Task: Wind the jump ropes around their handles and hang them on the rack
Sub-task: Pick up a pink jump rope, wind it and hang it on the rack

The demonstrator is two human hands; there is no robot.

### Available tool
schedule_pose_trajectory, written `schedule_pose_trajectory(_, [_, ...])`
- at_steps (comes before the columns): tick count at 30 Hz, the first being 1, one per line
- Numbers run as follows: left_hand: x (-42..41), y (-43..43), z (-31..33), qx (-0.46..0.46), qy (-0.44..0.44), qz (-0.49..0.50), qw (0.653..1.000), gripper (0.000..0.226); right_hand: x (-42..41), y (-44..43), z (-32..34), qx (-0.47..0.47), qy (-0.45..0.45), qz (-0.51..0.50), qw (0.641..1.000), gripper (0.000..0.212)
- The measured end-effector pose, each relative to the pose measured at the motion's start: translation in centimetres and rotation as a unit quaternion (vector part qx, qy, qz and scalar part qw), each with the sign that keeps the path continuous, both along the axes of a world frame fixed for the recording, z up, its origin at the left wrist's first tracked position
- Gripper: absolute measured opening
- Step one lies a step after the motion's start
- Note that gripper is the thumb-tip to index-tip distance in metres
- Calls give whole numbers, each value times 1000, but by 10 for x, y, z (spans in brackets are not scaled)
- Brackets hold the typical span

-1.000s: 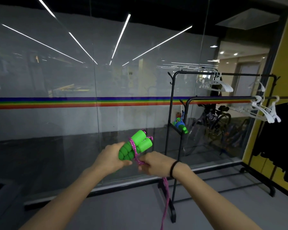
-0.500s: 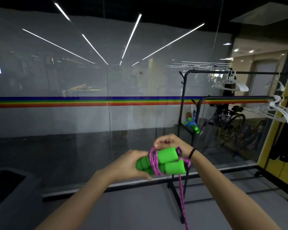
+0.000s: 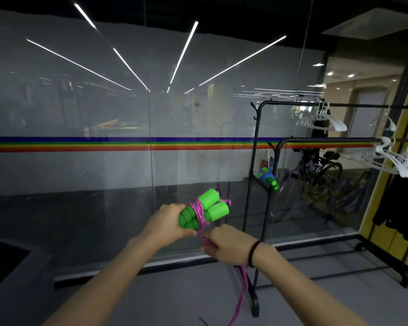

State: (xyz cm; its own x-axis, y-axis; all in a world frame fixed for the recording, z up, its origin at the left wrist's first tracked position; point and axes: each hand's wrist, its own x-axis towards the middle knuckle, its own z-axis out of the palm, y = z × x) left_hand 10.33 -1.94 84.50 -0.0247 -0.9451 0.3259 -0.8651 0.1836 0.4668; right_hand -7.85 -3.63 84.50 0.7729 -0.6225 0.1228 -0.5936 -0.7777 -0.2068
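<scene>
Left hand (image 3: pixel 167 222): fingers curled tight round the lower, ribbed ends of the green handles (image 3: pixel 207 208). It holds both handles side by side as one bundle at chest height, free ends tilted up and to the right.

Right hand (image 3: pixel 226 245): closed in a fist, knuckles up, pinching the pink rope (image 3: pixel 242 288) just below the handles and just beside the left hand. A black hair tie (image 3: pixel 252 252) sits on its wrist.

Pink rope: several turns wrapped across the middle of the handle bundle. From there it runs down into the right fist, leaves beneath the wrist and hangs slack toward the grey floor, passing out of view at the bottom edge.

Black rack (image 3: pixel 257 161): stands to the right of the hands and beyond them, in front of the glass wall (image 3: pixel 104 172), well apart from the held bundle.

Second jump rope (image 3: pixel 267 176): green handles bound with blue rope, resting on a slanted side arm of the rack.

White hangers (image 3: pixel 397 161): bunched on the nearer rail at far right; more hang on the rear rail.

Dark garment (image 3: pixel 400 212): hanging at the right edge.

Rainbow stripe (image 3: pixel 127 144): runs level across the glass wall.
</scene>
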Motion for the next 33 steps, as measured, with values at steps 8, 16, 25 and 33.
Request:
schedule_pose_trajectory(8, [-8,15,12,93,-252,-76,960,35,0,-14,56,-7,-10,65,998,19])
schedule_pose_trajectory(16, [-5,27,8,44,38,-195,979,39,-12,-45,20,369,-350,45,860,25])
schedule_pose_trajectory(25, [-5,14,3,-46,213,32,975,36,-3,-24,-27,234,-297,-41,925,34])
schedule_pose_trajectory(33, [-14,4,-4,-18,120,150,981,34,-9,-5,-6,-46,-77,-58,994,29])
